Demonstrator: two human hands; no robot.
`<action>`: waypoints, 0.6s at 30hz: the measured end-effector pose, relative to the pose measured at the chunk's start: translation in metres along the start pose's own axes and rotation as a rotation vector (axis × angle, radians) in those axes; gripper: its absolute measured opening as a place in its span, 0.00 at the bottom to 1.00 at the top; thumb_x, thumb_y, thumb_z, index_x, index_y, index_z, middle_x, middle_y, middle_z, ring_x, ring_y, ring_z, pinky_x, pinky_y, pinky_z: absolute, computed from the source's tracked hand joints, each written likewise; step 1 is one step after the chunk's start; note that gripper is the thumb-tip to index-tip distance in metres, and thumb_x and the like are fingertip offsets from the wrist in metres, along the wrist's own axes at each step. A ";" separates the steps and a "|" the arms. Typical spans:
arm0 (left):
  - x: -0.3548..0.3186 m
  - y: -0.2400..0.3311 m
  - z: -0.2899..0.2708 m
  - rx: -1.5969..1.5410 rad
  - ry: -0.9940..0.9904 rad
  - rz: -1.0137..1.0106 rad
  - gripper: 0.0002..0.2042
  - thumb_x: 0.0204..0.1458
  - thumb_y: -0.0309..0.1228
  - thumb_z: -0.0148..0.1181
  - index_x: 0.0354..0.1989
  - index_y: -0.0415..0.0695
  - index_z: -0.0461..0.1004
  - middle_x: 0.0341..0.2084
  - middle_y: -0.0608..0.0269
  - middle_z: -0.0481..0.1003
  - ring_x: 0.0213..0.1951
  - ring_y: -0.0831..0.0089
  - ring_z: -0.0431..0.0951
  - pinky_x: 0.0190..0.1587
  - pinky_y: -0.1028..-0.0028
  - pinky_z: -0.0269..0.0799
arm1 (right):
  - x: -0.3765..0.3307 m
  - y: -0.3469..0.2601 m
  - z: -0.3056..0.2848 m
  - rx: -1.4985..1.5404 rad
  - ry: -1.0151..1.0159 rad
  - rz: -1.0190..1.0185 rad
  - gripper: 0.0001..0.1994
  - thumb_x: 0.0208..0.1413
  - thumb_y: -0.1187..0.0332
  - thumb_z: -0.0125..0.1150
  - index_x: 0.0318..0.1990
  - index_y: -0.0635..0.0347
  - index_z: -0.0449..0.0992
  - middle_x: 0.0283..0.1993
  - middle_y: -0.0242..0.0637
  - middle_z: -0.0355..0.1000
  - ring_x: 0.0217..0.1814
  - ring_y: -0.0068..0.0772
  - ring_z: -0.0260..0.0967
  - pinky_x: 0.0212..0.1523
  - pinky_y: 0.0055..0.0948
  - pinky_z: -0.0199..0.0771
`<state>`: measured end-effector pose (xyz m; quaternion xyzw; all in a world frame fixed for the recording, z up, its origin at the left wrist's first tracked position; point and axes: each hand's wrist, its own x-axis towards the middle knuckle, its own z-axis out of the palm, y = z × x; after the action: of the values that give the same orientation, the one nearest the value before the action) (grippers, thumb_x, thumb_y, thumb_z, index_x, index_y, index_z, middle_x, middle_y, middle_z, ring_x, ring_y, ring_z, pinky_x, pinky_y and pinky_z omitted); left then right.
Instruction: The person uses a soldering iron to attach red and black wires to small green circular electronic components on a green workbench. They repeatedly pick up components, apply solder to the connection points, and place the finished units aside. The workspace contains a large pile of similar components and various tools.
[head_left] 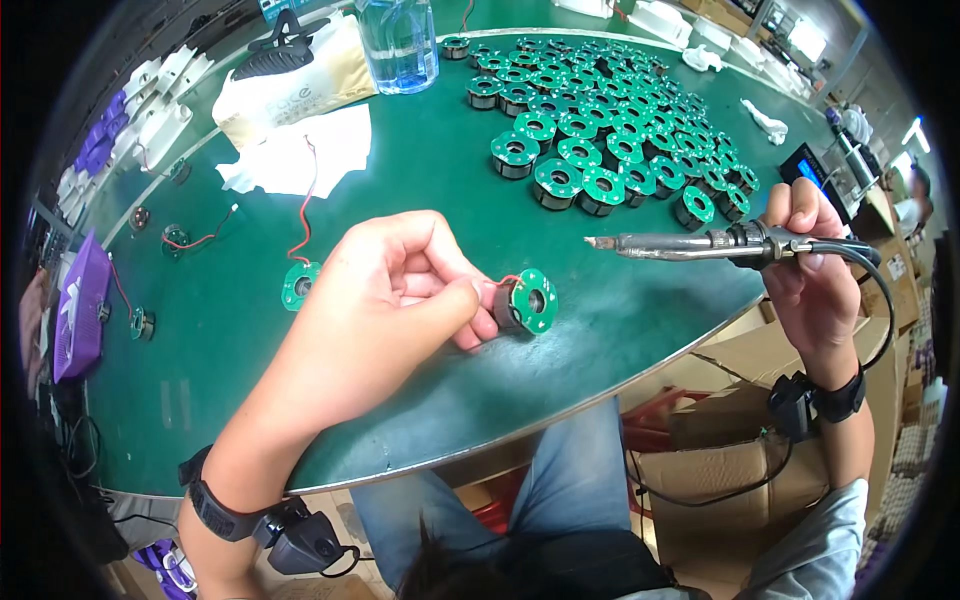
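Observation:
My left hand (400, 290) is closed in a pinch at the side of a small motor stator with a green ring-shaped circuit board (537, 301). It stands tilted on the green table, its board facing right, and a short red wire runs from the board to my fingertips. My right hand (810, 250) grips a soldering iron (680, 245), held level above the table's right edge. The iron's tip points left, apart from the board. Beside my left wrist lies another green-board stator (299, 287), partly hidden by the hand, with a long red wire (305, 215).
Many green-board stators (602, 186) crowd the table's far right. At the far left are a tissue pack (290, 105), white paper (325, 150) and a clear blue container (400, 50). A purple basket (82, 310) stands at the left edge. Cardboard boxes (700, 490) sit below the table.

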<state>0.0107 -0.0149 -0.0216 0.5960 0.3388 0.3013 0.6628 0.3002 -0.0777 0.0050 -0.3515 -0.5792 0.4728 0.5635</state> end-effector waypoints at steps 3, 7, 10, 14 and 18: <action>-0.002 0.004 0.002 0.134 -0.033 -0.027 0.05 0.45 0.19 0.51 0.21 0.38 0.65 0.25 0.59 0.71 0.26 0.82 0.71 0.25 0.86 0.67 | -0.001 -0.001 0.002 0.000 -0.001 0.000 0.09 0.44 0.68 0.55 0.31 0.57 0.62 0.25 0.31 0.58 0.14 0.13 0.46 0.12 0.11 0.44; -0.005 0.006 0.005 0.360 -0.054 0.049 0.04 0.43 0.16 0.51 0.21 0.38 0.66 0.26 0.62 0.71 0.26 0.85 0.69 0.24 0.88 0.63 | -0.003 0.004 0.005 0.007 0.007 0.011 0.09 0.43 0.69 0.55 0.31 0.57 0.62 0.25 0.32 0.58 0.14 0.13 0.47 0.12 0.11 0.46; -0.006 0.008 0.005 0.443 -0.072 0.026 0.03 0.41 0.15 0.51 0.23 0.37 0.67 0.27 0.64 0.70 0.26 0.86 0.67 0.23 0.88 0.61 | -0.007 0.005 0.009 0.006 0.037 0.060 0.09 0.41 0.69 0.54 0.30 0.56 0.62 0.24 0.32 0.58 0.14 0.13 0.47 0.12 0.11 0.47; -0.003 0.007 0.005 0.534 -0.075 0.085 0.05 0.39 0.14 0.52 0.24 0.37 0.69 0.26 0.65 0.70 0.25 0.86 0.66 0.22 0.88 0.60 | -0.009 0.009 0.009 0.017 0.070 0.115 0.08 0.40 0.70 0.53 0.29 0.56 0.62 0.24 0.32 0.58 0.14 0.13 0.47 0.12 0.11 0.48; -0.007 0.011 0.006 0.560 -0.026 0.153 0.06 0.36 0.14 0.53 0.24 0.37 0.69 0.25 0.65 0.69 0.24 0.84 0.66 0.23 0.87 0.61 | -0.006 0.006 0.018 0.051 0.068 0.157 0.08 0.40 0.70 0.53 0.29 0.57 0.62 0.24 0.33 0.59 0.14 0.13 0.48 0.12 0.11 0.49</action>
<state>0.0111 -0.0229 -0.0093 0.7832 0.3544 0.2377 0.4521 0.2825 -0.0848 -0.0010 -0.3970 -0.5181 0.5179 0.5530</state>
